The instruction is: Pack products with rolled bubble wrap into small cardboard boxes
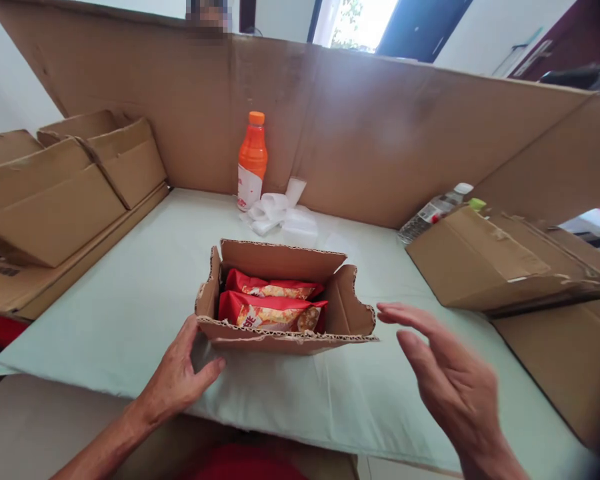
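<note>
In the middle of the table stands an open cardboard box (275,343) with rough-cut edges. Inside it, two red snack packets (270,310) lie one behind the other, with bare space at the box's right end. My left hand (183,373) is at the box's near left corner, thumb and fingers apart; its fingertips reach behind the corner, and whether they press on it I cannot tell. Off the box's right side hovers my right hand (445,367), open and holding nothing, its fingertips just short of the cardboard edge.
An orange-capped drink bottle (253,163) stands at the back beside crumpled white strips (285,217). Cardboard boxes line the left (55,193) and right (480,260) sides. A clear bottle (433,213) leans behind the right one. A tall cardboard wall (360,140) closes the back.
</note>
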Demonstrator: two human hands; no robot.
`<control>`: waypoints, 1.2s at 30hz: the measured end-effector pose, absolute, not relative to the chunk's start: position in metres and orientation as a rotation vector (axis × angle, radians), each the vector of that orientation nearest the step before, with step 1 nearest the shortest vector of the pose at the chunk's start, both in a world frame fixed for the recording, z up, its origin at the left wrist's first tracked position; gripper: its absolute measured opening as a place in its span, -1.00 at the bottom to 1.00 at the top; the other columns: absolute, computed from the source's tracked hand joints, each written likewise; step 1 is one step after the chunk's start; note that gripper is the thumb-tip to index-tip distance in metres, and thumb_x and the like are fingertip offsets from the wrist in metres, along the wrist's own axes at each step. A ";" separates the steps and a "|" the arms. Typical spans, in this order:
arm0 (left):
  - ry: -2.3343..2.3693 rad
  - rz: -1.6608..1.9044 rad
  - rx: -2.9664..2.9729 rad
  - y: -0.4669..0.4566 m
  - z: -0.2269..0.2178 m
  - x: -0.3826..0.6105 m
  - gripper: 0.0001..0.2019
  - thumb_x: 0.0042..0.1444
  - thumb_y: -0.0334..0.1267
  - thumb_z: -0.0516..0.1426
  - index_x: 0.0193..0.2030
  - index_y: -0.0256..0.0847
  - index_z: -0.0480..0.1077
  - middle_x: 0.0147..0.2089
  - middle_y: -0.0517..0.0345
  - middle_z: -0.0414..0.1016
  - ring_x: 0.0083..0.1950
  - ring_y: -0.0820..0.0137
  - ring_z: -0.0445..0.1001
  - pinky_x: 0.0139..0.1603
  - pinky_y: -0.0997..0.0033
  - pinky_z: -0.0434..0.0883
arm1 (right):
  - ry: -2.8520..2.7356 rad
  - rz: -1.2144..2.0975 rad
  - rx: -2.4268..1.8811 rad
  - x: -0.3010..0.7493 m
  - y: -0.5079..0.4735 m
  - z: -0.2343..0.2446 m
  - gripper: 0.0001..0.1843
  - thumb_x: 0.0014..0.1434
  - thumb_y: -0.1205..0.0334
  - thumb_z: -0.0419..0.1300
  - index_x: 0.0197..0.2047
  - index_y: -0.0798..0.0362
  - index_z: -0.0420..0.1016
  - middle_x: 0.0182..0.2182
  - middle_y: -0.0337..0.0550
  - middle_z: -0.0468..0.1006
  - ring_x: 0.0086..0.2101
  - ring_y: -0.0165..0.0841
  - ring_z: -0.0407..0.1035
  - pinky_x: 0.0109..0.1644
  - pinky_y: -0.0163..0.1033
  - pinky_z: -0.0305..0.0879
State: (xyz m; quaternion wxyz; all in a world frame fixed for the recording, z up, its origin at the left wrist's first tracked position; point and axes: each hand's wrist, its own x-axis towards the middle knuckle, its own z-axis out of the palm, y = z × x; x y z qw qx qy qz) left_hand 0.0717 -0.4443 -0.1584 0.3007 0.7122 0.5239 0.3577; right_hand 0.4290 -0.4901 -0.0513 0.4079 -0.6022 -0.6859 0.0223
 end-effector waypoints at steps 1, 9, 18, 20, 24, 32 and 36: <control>1.392 0.954 1.868 -0.442 -0.161 0.074 -0.57 0.07 -0.07 0.20 0.08 -0.15 0.38 0.08 -0.05 0.54 0.11 0.09 0.54 0.09 0.11 0.53 | -1.678 0.170 -1.566 0.432 -0.490 -0.066 -0.76 0.35 0.13 0.14 0.02 -0.11 0.54 -0.08 -0.10 0.65 -0.10 -0.20 0.57 -0.01 -0.10 0.51; 1.499 0.991 1.682 -0.423 -0.168 0.086 -0.57 -0.03 0.05 0.24 -0.09 -0.18 0.39 -0.12 -0.03 0.60 -0.08 0.08 0.60 -0.09 0.11 0.56 | -1.678 0.754 -1.621 0.406 -0.469 -0.131 -0.81 0.22 0.13 0.09 -0.27 0.02 0.46 -0.32 -0.10 0.61 -0.36 -0.28 0.50 -0.45 -0.29 0.38; 1.491 1.140 1.559 -0.325 -0.156 0.111 -0.42 -0.10 0.00 0.28 0.04 -0.19 0.29 -0.01 0.03 0.49 -0.06 0.22 0.52 -0.04 0.20 0.50 | -1.596 0.826 -1.493 0.398 -0.363 -0.151 -0.38 0.10 0.35 0.09 0.26 0.05 0.34 0.07 0.00 0.57 -0.08 -0.23 0.49 -0.11 -0.16 0.46; 1.494 1.141 1.564 -0.316 -0.157 0.115 -0.43 -0.09 0.02 0.27 0.04 -0.18 0.29 -0.03 0.05 0.48 -0.08 0.25 0.50 -0.08 0.25 0.49 | -1.620 0.778 -1.453 0.404 -0.356 -0.157 -0.37 0.14 0.34 0.08 0.30 0.02 0.31 0.14 0.00 0.53 0.01 -0.21 0.47 -0.05 -0.13 0.47; 1.526 1.103 1.587 -0.314 -0.166 0.117 -0.49 -0.04 0.08 0.24 -0.04 -0.20 0.33 -0.21 0.13 0.45 -0.20 0.28 0.45 -0.20 0.31 0.43 | -1.808 0.413 -1.536 0.435 -0.363 -0.170 -0.51 0.22 0.31 0.11 0.22 -0.03 0.43 0.26 -0.01 0.43 0.22 -0.11 0.32 0.22 0.08 0.32; 1.529 1.060 1.659 -0.309 -0.183 0.111 -0.57 0.04 0.06 0.23 -0.08 -0.20 0.35 -0.32 0.21 0.39 -0.30 0.33 0.38 -0.29 0.37 0.36 | -2.023 0.009 -1.875 0.481 -0.349 -0.179 -0.75 0.30 0.33 0.12 -0.07 0.02 0.62 0.05 0.05 0.61 0.03 -0.04 0.45 0.09 0.10 0.29; 1.474 1.147 1.608 -0.315 -0.178 0.113 -0.43 0.09 -0.02 0.21 0.20 -0.24 0.27 0.01 -0.02 0.49 -0.02 0.22 0.50 -0.04 0.26 0.46 | -2.014 -0.004 -1.841 0.473 -0.358 -0.168 -0.75 0.32 0.33 0.10 -0.11 0.03 0.62 -0.06 0.00 0.67 -0.05 -0.11 0.51 0.08 0.04 0.29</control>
